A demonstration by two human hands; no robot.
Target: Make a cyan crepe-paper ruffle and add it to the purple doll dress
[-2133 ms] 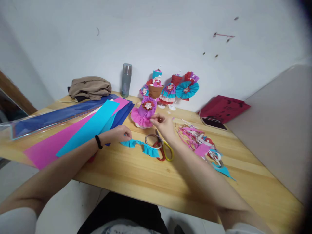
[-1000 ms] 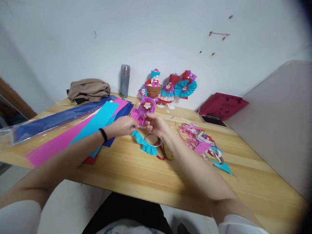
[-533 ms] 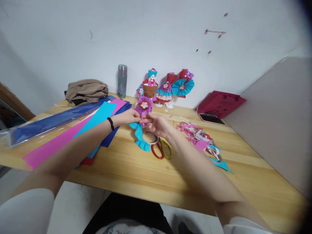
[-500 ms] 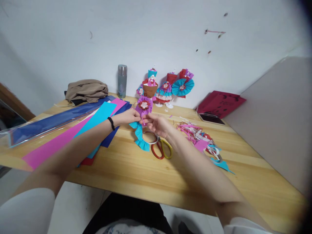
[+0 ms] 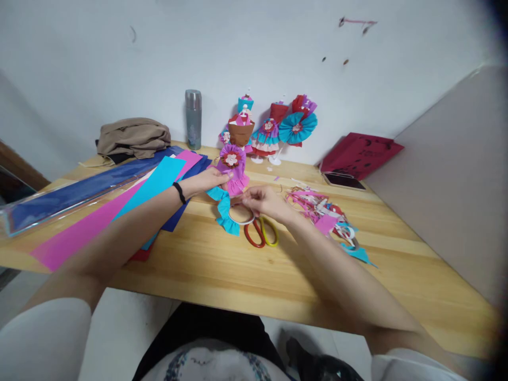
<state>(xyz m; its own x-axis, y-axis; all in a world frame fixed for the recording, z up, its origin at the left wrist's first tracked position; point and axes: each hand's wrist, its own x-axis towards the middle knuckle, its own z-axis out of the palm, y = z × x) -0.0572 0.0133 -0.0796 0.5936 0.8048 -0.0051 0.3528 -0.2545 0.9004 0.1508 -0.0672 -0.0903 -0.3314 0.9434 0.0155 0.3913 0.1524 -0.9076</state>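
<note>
In front of me stands a small dress form with a brown paper bodice [image 5: 241,132] and a purple crepe paper skirt [image 5: 235,170]. A purple and red paper flower [image 5: 232,159] with a pale centre sits on the skirt. My left hand [image 5: 216,179] grips the edge of the skirt. My right hand [image 5: 264,201] is closed in a pinch just below the skirt's pink ruffle [image 5: 238,185]; what is between its fingers is too small to tell. Beneath it lie a tape roll [image 5: 241,221], scissors [image 5: 270,232] and a blue ruffled paper strip [image 5: 227,217].
Coloured paper sheets [image 5: 159,180] and a long plastic packet [image 5: 95,194] lie at left, near a brown cloth [image 5: 133,137] and a thermos [image 5: 193,120]. More dressed forms [image 5: 272,127] stand behind. Paper scraps [image 5: 325,214], a phone [image 5: 343,181] and a red bag [image 5: 357,159] are at right.
My right hand has moved down and right, away from my left hand, and its fingers have closed into a pinch. The skirt's pink ruffle now shows spread out between the hands.
</note>
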